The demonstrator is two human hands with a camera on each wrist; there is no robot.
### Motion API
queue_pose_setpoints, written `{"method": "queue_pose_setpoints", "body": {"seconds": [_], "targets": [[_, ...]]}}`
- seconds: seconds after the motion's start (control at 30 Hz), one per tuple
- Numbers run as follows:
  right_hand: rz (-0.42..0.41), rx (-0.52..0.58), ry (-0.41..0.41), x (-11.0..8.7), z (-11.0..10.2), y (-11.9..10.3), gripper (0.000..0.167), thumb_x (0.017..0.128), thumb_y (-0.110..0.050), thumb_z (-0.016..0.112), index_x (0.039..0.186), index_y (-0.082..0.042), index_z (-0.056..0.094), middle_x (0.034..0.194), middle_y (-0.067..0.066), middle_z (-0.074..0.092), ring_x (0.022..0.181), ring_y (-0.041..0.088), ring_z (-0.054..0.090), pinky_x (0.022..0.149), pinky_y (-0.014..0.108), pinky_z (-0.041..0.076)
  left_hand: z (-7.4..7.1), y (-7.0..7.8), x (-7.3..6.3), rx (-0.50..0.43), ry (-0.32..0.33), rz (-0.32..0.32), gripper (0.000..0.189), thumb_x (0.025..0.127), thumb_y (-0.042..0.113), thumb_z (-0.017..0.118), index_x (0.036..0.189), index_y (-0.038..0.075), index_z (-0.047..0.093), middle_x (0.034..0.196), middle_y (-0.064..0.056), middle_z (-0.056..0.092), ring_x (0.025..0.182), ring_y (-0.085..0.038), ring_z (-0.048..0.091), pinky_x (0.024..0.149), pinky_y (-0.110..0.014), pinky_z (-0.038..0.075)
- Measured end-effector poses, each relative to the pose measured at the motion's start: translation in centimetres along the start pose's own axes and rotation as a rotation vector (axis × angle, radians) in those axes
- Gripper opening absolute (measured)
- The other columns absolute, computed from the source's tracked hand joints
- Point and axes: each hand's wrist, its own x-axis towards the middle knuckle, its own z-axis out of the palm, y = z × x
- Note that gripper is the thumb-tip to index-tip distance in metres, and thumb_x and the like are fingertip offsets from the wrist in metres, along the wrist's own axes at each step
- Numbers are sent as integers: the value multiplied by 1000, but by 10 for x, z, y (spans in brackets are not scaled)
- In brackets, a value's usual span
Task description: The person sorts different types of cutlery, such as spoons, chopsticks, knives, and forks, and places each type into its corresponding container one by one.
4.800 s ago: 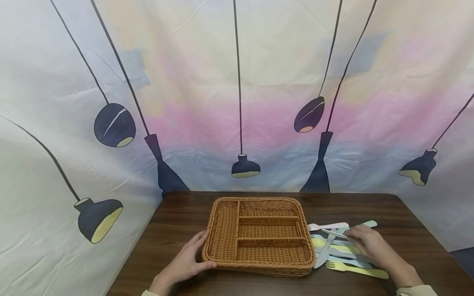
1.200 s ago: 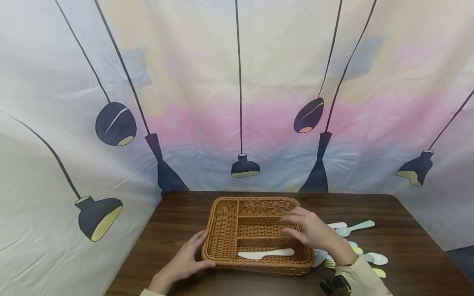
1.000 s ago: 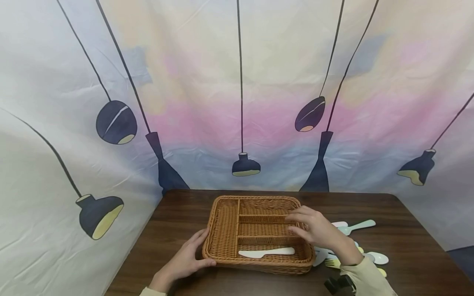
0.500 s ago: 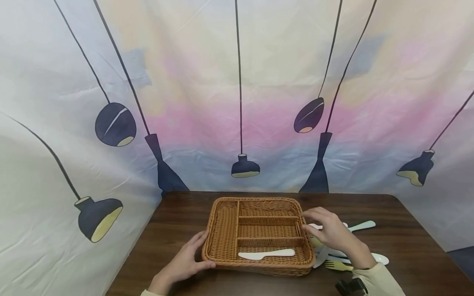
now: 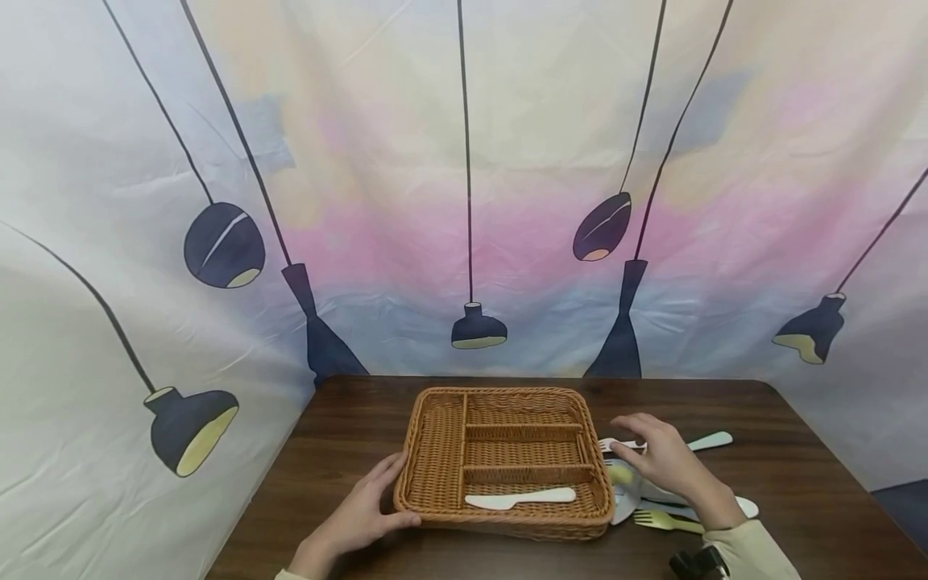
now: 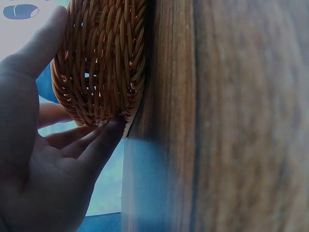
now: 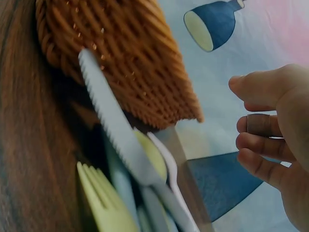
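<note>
A brown wicker basket point(image 5: 500, 519) with compartments rests on the table. My left hand point(image 5: 358, 507) holds its near left corner, thumb at the front and fingers along the left side; the left wrist view shows these fingers point(image 6: 99, 147) against the weave. In the front right compartment lies a white plastic knife point(image 5: 518, 498). My right hand point(image 5: 663, 459) is raised above the cutlery right of the basket, fingers apart and holding nothing. Beneath it lie a pale serrated knife point(image 7: 113, 123), a yellow fork point(image 5: 665, 522), a white fork point(image 5: 612, 445) and other pieces, partly hidden by the hand.
The dark wooden table point(image 5: 348, 435) carries the basket and the cutlery pile. A green handle point(image 5: 710, 441) and a white rounded end point(image 5: 747, 507) stick out beyond the right arm. Behind hangs a cloth point(image 5: 406, 201) printed with lamps.
Earlier my right hand held a white knife over the pile; it now lies in the basket. The right hand has moved from over the basket back rightward. The left hand stays put.
</note>
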Motion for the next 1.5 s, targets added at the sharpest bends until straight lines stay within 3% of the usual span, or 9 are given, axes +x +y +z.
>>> {"method": "queue_pose_setpoints", "body": {"seconds": [0.23, 0.73, 0.93, 1.03, 1.17, 1.33, 1.5], "targets": [[27, 22, -48, -7, 5, 14, 28, 84, -19, 77, 108, -8, 70, 97, 4, 68, 77, 10, 60, 62, 26, 53, -1, 0, 0, -2, -9, -3, 105, 74, 63, 74, 153, 8, 31, 153, -17, 35, 136, -40, 38, 102, -62, 39], [105, 41, -164, -24, 7, 32, 28, 84, -18, 77, 109, -9, 70, 100, 0, 67, 76, 7, 59, 60, 24, 49, 1, -1, -1, -5, -10, 6, 104, 75, 62, 74, 153, 8, 31, 152, -14, 37, 136, -37, 39, 101, -60, 41], [84, 31, -194, -27, 10, 39, 23, 84, -21, 78, 106, -19, 72, 102, -8, 68, 78, -1, 57, 70, 32, 49, 0, -1, -1, -8, -13, 1, 105, 75, 62, 74, 154, 8, 30, 153, -15, 36, 136, -39, 38, 101, -62, 40], [59, 68, -222, -28, 9, 41, 22, 85, -22, 76, 107, -17, 72, 102, -6, 69, 76, -4, 56, 68, 32, 50, 0, 0, 0, -4, -9, 0, 105, 75, 62, 74, 154, 9, 30, 153, -15, 36, 136, -38, 38, 101, -62, 40], [53, 93, -249, -28, 7, 44, 23, 87, -25, 74, 108, -15, 72, 103, -2, 69, 79, 2, 59, 64, 29, 51, 1, 0, 0, -4, -2, 2, 104, 74, 62, 75, 153, 9, 32, 152, -14, 37, 136, -37, 39, 102, -61, 40], [27, 59, -232, -31, 7, 45, 20, 87, -27, 75, 105, -19, 73, 104, -5, 70, 92, 16, 63, 72, 34, 53, 1, 0, 0, -4, 13, 13, 103, 74, 60, 76, 152, 7, 34, 151, -15, 38, 135, -35, 40, 103, -60, 40], [2, 49, -229, -34, 6, 47, 18, 87, -26, 75, 103, -20, 73, 103, -6, 70, 95, 18, 63, 75, 36, 54, 1, 0, 0, -6, 9, 7, 103, 74, 60, 76, 152, 7, 33, 152, -16, 38, 136, -37, 39, 103, -60, 39]]}}
